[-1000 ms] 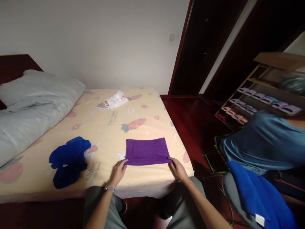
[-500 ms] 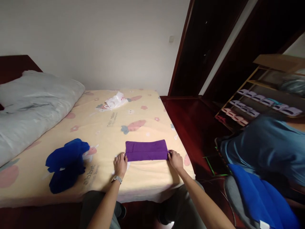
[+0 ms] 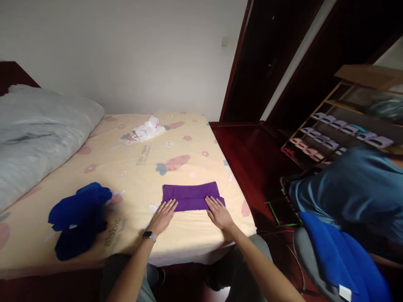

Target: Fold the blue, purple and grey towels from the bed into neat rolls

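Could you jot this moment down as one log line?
left hand: open, flat on purple cloth, near edge | right hand: same, other end | blue cloth: apart, left

purple cloth (image 3: pixel 190 196), blue cloth (image 3: pixel 78 214), yellow carrot-print sheet (image 3: pixel 151 167), grey pillow (image 3: pixel 40 130)

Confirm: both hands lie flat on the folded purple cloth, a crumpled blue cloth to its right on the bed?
No. Head view: left hand and right hand lie flat on the folded purple cloth, but the crumpled blue cloth lies to its left on the bed.

purple cloth (image 3: pixel 190 196) on bed (image 3: pixel 189 239), both hands flat
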{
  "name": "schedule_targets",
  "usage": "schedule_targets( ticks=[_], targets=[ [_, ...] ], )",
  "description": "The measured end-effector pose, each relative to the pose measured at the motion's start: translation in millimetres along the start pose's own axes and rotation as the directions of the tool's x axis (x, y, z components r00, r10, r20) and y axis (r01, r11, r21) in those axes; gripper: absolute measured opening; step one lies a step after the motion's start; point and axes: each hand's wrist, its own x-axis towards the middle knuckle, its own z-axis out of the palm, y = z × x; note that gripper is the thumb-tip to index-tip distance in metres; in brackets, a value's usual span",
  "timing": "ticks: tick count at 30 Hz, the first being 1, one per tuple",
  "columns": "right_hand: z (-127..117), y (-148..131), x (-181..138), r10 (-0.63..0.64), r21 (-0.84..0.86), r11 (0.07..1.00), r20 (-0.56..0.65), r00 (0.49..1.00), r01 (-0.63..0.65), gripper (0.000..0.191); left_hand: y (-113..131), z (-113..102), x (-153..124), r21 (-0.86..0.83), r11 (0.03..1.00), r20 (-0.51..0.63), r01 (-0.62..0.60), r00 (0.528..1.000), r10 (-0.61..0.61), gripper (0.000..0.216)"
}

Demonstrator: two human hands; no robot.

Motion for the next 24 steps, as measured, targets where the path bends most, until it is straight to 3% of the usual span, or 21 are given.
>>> schedule_targets(
  ticks=[6,15,19,24],
  targets=[
    [-2.7,40.4,-8.6,0.027,0.046,0.999,0.007,1.0,-0.027,0.059,-36.2,7.0,-15.7,-0.011,0.999,-0.018,-0.045,0.999,0.045,0.053],
    [-33.3,40.5,-21.0,0.132,0.194,0.972,0.013,0.991,-0.132,0.04,-29.3,-21.4,-26.8,-0.064,0.998,-0.073,0.025,0.997,-0.029,0.043],
    [-32.8,35.7,-31.9,0.212,0.353,0.912,0.037,0.977,-0.211,0.039,-18.5,-20.4,-38.9,-0.252,0.951,-0.086,0.181,0.974,-0.208,0.043],
    [-26.7,39.6,-29.5,0.305,0.502,0.818,0.039,0.952,-0.282,0.034,-16.3,-11.2,-37.1,-0.523,0.778,-0.134,0.348,0.868,-0.479,0.036]
  ],
)
